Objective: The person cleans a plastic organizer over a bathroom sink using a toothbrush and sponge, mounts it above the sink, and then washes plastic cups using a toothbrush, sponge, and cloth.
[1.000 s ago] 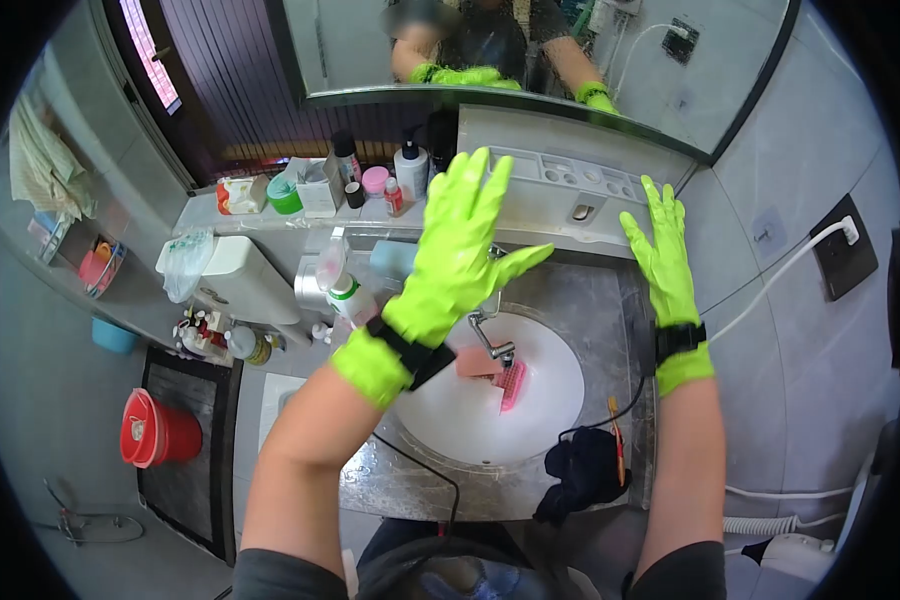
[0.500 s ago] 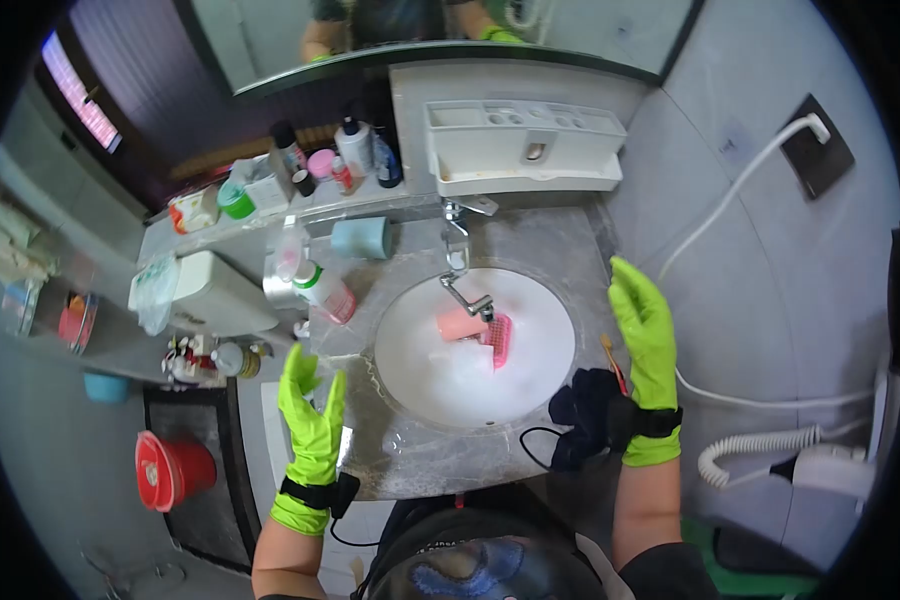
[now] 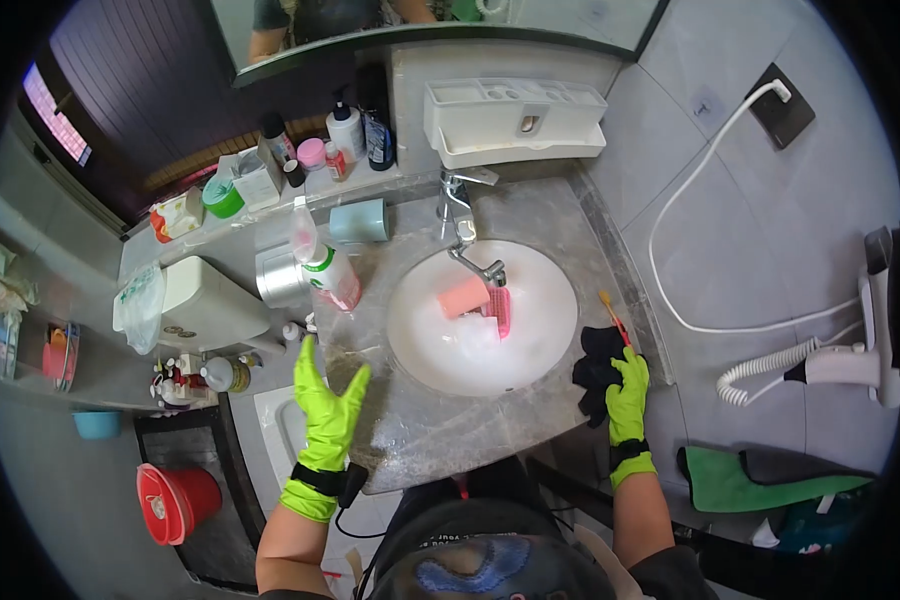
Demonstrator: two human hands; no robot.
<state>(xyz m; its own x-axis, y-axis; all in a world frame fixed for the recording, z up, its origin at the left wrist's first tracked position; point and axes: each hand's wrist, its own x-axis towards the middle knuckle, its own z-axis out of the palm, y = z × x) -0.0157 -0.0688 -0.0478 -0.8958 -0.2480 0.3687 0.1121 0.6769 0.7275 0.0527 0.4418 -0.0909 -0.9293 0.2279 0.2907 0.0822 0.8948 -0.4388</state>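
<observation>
My left hand (image 3: pixel 328 405), in a bright green glove, is held up beside the left front edge of the grey counter (image 3: pixel 425 430), fingers apart and nothing in them. My right hand (image 3: pixel 628 395), gloved the same way, is at the counter's right edge, touching a black cloth (image 3: pixel 597 372) and the lower end of an orange toothbrush (image 3: pixel 611 312); its fingers are bent together. In the white sink (image 3: pixel 425 345) lie a pink cup (image 3: pixel 463 297) and a pink brush (image 3: pixel 501 310) amid white suds, under the chrome faucet (image 3: pixel 457 215).
A spray bottle (image 3: pixel 330 275) and a blue cup (image 3: pixel 359 221) stand and lie left of the faucet. Behind is a white wall holder (image 3: pixel 515 120). A hair dryer (image 3: pixel 840 367) hangs at the right. A red bucket (image 3: pixel 180 502) is on the floor at the left.
Both hands have come down from in front of the mirror to the counter's sides. The right hand has moved onto the black cloth and toothbrush, its fingers closing. The view has shifted.
</observation>
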